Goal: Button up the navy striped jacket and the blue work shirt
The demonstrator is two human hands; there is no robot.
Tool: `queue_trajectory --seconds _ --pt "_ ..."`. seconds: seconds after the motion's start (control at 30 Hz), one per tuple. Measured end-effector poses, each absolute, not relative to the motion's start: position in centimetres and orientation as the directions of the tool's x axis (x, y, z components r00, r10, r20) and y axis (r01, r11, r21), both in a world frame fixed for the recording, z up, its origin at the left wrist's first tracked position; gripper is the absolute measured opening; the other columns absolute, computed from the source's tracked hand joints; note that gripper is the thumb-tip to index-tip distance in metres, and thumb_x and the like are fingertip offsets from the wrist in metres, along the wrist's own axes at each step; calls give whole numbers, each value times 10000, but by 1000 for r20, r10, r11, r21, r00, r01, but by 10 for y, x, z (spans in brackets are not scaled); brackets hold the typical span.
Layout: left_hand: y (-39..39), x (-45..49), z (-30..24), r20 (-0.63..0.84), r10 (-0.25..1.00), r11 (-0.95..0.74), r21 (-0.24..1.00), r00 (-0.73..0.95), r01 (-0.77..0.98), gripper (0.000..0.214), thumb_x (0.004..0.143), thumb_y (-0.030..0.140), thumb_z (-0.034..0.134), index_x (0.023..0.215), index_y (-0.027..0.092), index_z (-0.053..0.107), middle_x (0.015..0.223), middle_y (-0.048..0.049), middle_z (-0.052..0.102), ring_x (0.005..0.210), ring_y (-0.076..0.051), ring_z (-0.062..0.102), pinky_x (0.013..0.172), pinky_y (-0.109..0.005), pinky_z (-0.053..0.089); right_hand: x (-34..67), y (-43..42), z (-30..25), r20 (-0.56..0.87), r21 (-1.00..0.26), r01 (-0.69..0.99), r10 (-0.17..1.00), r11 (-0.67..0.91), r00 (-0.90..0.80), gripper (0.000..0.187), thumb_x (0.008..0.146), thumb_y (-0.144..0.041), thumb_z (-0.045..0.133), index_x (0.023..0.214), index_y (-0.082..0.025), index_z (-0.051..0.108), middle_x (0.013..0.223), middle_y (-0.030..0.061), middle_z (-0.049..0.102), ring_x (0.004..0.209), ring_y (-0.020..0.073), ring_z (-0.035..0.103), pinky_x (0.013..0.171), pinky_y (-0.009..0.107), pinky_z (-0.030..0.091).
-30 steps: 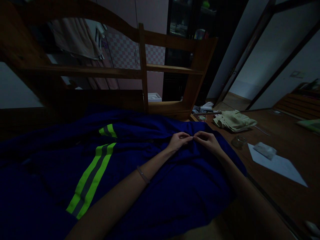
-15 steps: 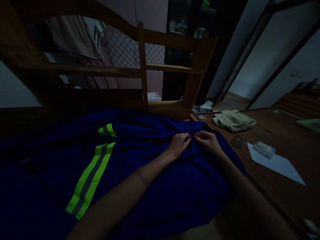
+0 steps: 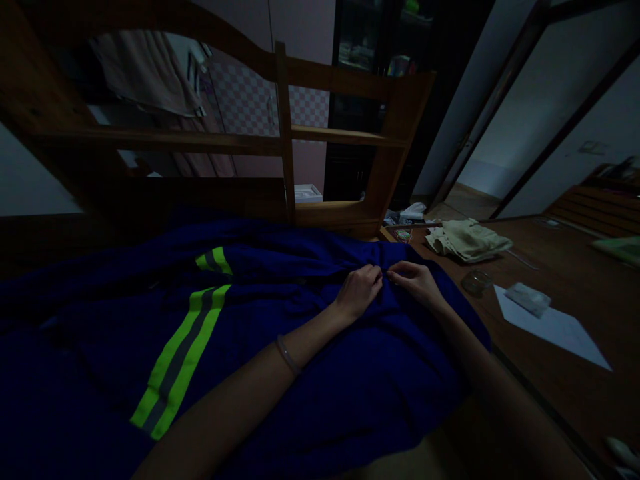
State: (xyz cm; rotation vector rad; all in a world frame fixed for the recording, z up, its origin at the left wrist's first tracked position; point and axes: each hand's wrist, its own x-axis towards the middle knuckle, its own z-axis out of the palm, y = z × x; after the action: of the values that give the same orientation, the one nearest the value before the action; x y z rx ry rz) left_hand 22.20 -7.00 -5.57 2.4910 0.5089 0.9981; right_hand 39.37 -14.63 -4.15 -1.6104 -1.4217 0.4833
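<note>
A dark blue work jacket (image 3: 300,333) with lime and grey reflective bands (image 3: 185,353) lies spread out in front of me. My left hand (image 3: 357,291), a pale band on its wrist, is closed on the cloth near the jacket's right end. Just beside it, my right hand (image 3: 416,283) pinches the same stretch of cloth between thumb and fingers. Only a small gap parts the two sets of fingertips. Whether a button or other small fastener sits between them is too dark to make out.
Behind the jacket rises a wooden rail frame (image 3: 340,137). On the brown table at right lie a folded beige cloth (image 3: 467,240), a glass jar (image 3: 477,283), a white sheet (image 3: 570,337) and a small clear packet (image 3: 529,299). A white box (image 3: 307,193) shows behind the frame.
My left hand's fingers have curled slightly more and turned a little. My right hand stays almost in place, and the jacket lies as before.
</note>
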Motion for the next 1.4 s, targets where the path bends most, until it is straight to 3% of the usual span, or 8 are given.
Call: queue_trajectory --seconds 0.37,0.6,0.73,0.87,1.0,1.13,1.27,1.4 --pt "-71 225 -56 549 550 -769 627 629 125 110 858 200 508 858 199 617 848 -30 661 783 -161 611 739 -253 431 395 -145 -43 281 -810 581 923 81 263 321 738 -476 634 808 -167 686 801 47 682 758 186 610 703 284 468" --pt "-69 223 -55 516 569 -687 726 641 26 147 865 285 523 871 209 648 851 -16 694 780 -154 635 740 -233 434 400 -145 -42 319 -858 510 844 63 432 319 745 -479 644 823 -170 667 698 18 637 636 146 578 613 257 452" --pt "-71 222 -55 453 579 -634 773 677 25 301 875 424 480 808 209 680 784 -9 700 728 -150 631 695 -224 426 403 -146 -38 335 -874 481 807 72 486 343 745 -497 645 845 -169 666 687 12 619 640 139 572 624 251 452" --pt "-71 222 -56 292 550 -514 857 783 41 449 854 538 449 732 185 698 562 -7 644 558 -139 600 604 -223 412 402 -147 -36 290 -922 376 813 96 504 345 739 -502 654 871 -184 653 698 3 611 617 124 564 607 244 462" --pt "-70 223 -58 213 554 -389 921 805 23 503 805 609 480 811 160 706 525 -10 620 524 -140 590 575 -224 414 396 -149 -33 214 -954 285 873 91 439 316 733 -487 671 836 -189 652 693 -2 618 628 125 577 627 248 476" --pt "-66 227 -64 239 624 -342 939 744 -15 502 734 609 582 952 171 695 757 -29 689 678 -161 623 581 -219 423 386 -154 -27 89 -960 278 957 9 275 357 738 -499 663 911 -188 695 883 45 693 810 186 637 734 286 503" --pt "-59 234 -73 206 651 -222 972 730 -76 473 719 573 623 906 143 693 769 -35 685 648 -158 616 561 -225 439 379 -157 -22 -4 -983 184 992 -27 122 396 779 -506 609 995 -187 702 999 77 695 938 235 643 868 363 498" --pt "-53 238 -72 98 680 56 981 727 -185 439 706 526 668 821 103 663 701 -63 684 573 -147 620 564 -248 485 381 -159 -17 130 -984 147 973 103 188 418 843 -502 503 1039 -176 675 1100 109 659 945 257 646 856 403 508"
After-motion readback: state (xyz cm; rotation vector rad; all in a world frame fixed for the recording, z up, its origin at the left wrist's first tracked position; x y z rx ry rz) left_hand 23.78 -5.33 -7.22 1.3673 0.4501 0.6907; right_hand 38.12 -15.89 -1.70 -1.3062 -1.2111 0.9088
